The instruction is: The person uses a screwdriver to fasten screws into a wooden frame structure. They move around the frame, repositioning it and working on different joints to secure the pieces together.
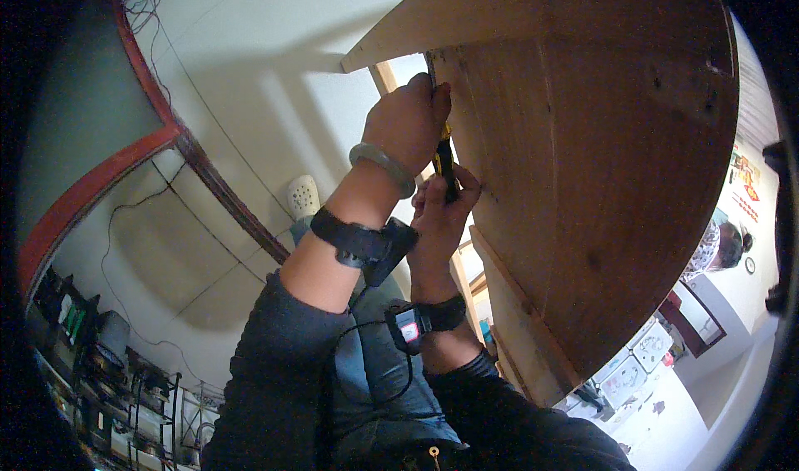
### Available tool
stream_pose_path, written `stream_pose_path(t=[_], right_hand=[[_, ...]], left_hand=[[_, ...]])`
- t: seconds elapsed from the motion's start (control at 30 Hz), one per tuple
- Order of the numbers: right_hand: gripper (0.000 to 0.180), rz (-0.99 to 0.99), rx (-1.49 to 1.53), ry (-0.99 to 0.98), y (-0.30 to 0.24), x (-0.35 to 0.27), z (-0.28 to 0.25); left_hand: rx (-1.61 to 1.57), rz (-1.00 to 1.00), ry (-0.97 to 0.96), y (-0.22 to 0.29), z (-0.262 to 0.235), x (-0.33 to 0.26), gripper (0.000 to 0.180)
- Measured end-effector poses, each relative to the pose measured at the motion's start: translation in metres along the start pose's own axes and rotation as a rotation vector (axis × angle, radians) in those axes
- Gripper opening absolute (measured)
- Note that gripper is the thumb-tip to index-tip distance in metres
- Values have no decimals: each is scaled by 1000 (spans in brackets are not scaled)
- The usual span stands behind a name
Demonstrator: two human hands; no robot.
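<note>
A screwdriver (pixel 444 159) with a black and yellow handle stands along the left edge of a large brown wooden panel (pixel 583 155). My right hand (pixel 441 213) grips the lower end of the handle. Higher up, my left hand (pixel 405 126) is closed around the front part of the tool, and its fingers hide most of the shaft. A thin dark metal piece shows just above that hand, against the panel's edge; whether it is the shaft's end, I cannot tell. Another wooden board (pixel 466 9) meets the panel at the top.
Below the panel runs a wooden rail (pixel 524 321). A red-edged frame (pixel 141 142) and loose cables (pixel 143 1) lie to the left on the pale tiled floor (pixel 241 96). A dark rack (pixel 158 396) with items stands at lower left. Another person (pixel 717 246) is at far right.
</note>
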State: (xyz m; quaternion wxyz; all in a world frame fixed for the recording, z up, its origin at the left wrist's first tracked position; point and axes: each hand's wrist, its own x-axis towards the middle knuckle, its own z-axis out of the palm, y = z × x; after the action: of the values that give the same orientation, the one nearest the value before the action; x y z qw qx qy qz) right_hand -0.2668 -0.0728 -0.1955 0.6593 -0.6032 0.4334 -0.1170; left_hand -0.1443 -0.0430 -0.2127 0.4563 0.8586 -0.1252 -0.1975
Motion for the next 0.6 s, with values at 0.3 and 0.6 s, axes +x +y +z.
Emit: stream_pose_path(t=[0.3,0.6], right_hand=[[26,609,826,-279,-20,14,-26],[36,646,800,-213,-11,12,-13]], left_hand=[[-535,-32,-31,-5,-2,3,37],[-106,-2,175,1,-5,7,32]])
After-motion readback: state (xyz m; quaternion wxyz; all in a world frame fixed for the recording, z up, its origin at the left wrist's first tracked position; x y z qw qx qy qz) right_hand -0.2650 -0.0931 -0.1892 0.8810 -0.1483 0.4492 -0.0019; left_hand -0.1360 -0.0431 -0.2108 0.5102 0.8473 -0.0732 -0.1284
